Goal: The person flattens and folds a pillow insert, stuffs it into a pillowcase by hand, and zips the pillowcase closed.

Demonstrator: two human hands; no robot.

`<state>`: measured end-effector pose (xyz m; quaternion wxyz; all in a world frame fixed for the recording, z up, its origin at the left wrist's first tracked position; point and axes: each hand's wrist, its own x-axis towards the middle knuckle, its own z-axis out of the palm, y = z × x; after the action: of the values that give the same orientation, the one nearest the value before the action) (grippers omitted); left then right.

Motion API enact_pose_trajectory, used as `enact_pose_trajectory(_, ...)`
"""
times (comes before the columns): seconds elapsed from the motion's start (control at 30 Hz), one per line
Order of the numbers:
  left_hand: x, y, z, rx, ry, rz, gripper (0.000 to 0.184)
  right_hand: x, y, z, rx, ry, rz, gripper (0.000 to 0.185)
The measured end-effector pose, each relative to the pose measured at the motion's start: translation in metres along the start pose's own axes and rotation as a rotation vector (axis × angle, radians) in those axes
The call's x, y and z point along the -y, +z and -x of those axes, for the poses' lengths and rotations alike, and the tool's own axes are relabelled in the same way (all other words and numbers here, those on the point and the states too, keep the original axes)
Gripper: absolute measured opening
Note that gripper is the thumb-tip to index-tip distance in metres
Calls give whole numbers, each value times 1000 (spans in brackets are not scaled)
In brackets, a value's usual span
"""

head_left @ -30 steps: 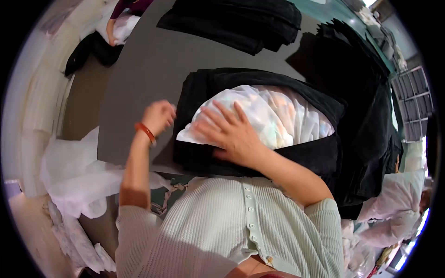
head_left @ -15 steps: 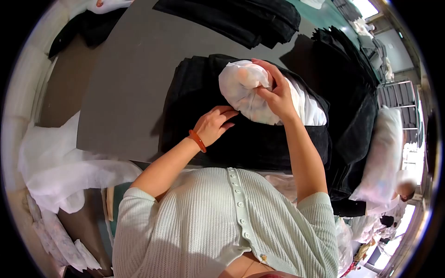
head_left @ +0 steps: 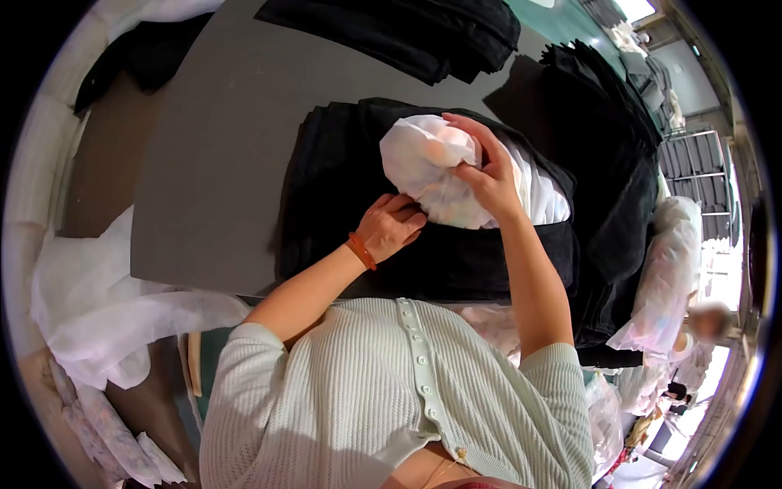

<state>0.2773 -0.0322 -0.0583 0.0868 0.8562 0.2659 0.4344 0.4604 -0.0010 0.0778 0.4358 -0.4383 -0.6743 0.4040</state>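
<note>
A plump white stuffed cushion insert [head_left: 432,175] in thin, wrinkled cloth lies partly inside a black fabric cover [head_left: 338,183] on the table. Faint coloured filling shows through it. My right hand [head_left: 493,179] grips the insert's upper right side, thumb on top and fingers over its far side. At the lower left of the insert, my left hand [head_left: 393,228] is closed at the cover's edge, fingers curled on the black fabric. Its fingertips are partly hidden where the cover meets the insert. An orange bracelet [head_left: 362,251] circles the left wrist.
Folded black fabric [head_left: 407,37] lies at the table's far edge, and more black covers [head_left: 607,187] hang at the right. The grey table [head_left: 216,163] extends left. Filled white bags [head_left: 664,273] stand at the right, near another person. White sheeting [head_left: 90,293] hangs at the left.
My left hand has moved slightly right and closer under the insert, its fingers more curled. The right hand keeps its grip while the insert's near end bulges slightly lower.
</note>
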Motion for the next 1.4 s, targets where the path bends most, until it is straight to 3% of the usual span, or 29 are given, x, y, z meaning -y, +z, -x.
enact_pose_trajectory(0.07, 9, -10, 3, 115, 12, 42, 33, -7, -7, 4, 62, -15, 65, 61)
enact_pose_trajectory(0.13, 23, -32, -2, 354, 72, 19, 31, -16, -9, 7, 145, -202, 221, 49)
enact_pose_trajectory(0.17, 28, -44, -7, 211, 139, 69, 26, -18, -8, 11, 197, -243, 303, 46)
enact_pose_trajectory(0.2, 27, -63, -21, 194, 215, -40, 22, -17, -6, 17, 247, -284, 385, 43)
enact_pose_trajectory(0.4, 30, -89, -41, 192, 486, 119, 26, -14, 12, 33, 556, -177, 510, 34)
enact_pose_trajectory(0.47, 16, -84, -54, 171, 555, 233, 22, -28, 14, 38, 809, -200, 637, 29)
enact_pose_trajectory(0.57, -9, -59, -65, 120, 613, 365, 17, -36, 42, 42, 1116, 11, 864, 23)
enact_pose_trajectory(0.67, -1, -46, -64, 125, 531, 435, 20, -48, 47, 46, 1038, 116, 685, 22)
enact_pose_trajectory(0.77, 32, -57, -55, 263, 180, 407, 36, -58, 29, 39, 910, 314, 282, 20)
enact_pose_trajectory(0.83, 61, -57, -41, 285, 113, 361, 44, -57, 23, 34, 949, 376, 165, 19)
enact_pose_trajectory(0.87, 72, -57, -34, 336, 78, 344, 45, -56, 24, 29, 1034, 364, 161, 20)
enact_pose_trajectory(0.97, 66, -59, -47, 189, 143, 381, 46, -47, 29, 16, 1366, 276, 170, 24)
enact_pose_trajectory(1.03, 53, -68, -66, 48, 186, 424, 47, -47, 39, 14, 1401, 175, 236, 25)
enact_pose_trajectory(1.13, 31, -57, -71, 29, 335, 405, 45, -59, 51, 14, 1314, 102, 381, 26)
enact_pose_trajectory(1.2, 34, -54, -65, 65, 311, 356, 45, -68, 55, 14, 1251, 90, 460, 27)
enact_pose_trajectory(1.27, 61, -56, -64, -79, 222, 235, 45, -76, 53, 9, 1176, 83, 484, 28)
enact_pose_trajectory(1.33, 96, -54, -60, -76, 100, 111, 47, -82, 48, 3, 1082, 89, 461, 30)
enact_pose_trajectory(1.4, 115, -41, -64, -78, -35, 182, 49, -85, 38, -3, 981, 92, 416, 31)
